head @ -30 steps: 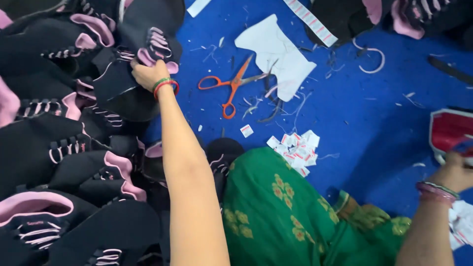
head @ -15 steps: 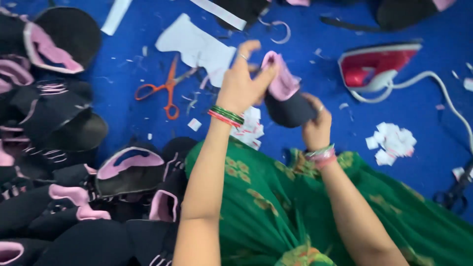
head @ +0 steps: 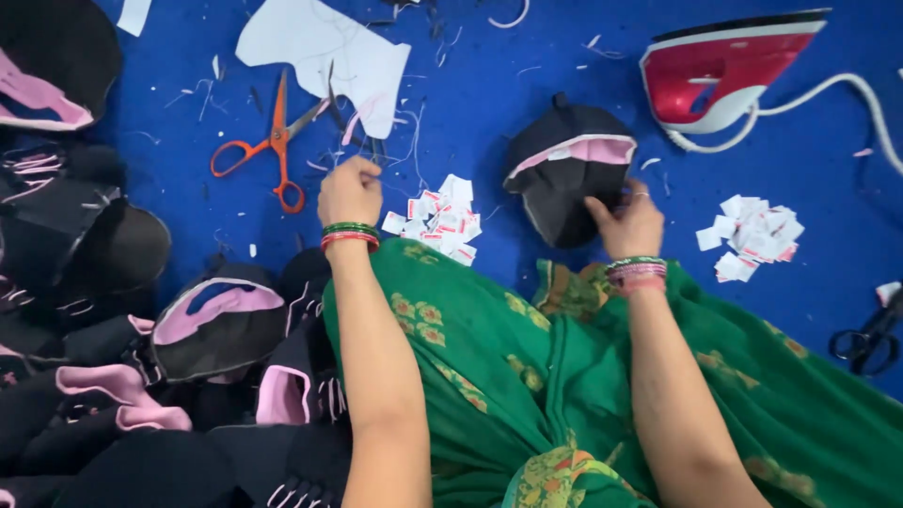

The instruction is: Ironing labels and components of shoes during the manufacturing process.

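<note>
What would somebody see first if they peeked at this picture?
Probably the bright blue floor covering, and on it the red and white clothes iron at the top right and the orange-handled scissors at the top left. In the middle, the right hand holds a black shoe upper with pink lining, while the left hand rests closed beside a little heap of white paper tags.

A black shoe upper [head: 564, 174] with a pink lining band across its opening lies on the blue floor, domed and slightly folded, its lower edge pinched by the fingers of the right hand [head: 628, 224]. A heap of small white labels [head: 440, 218] rests just right of the closed left hand [head: 350, 191], between it and the black piece.
</note>
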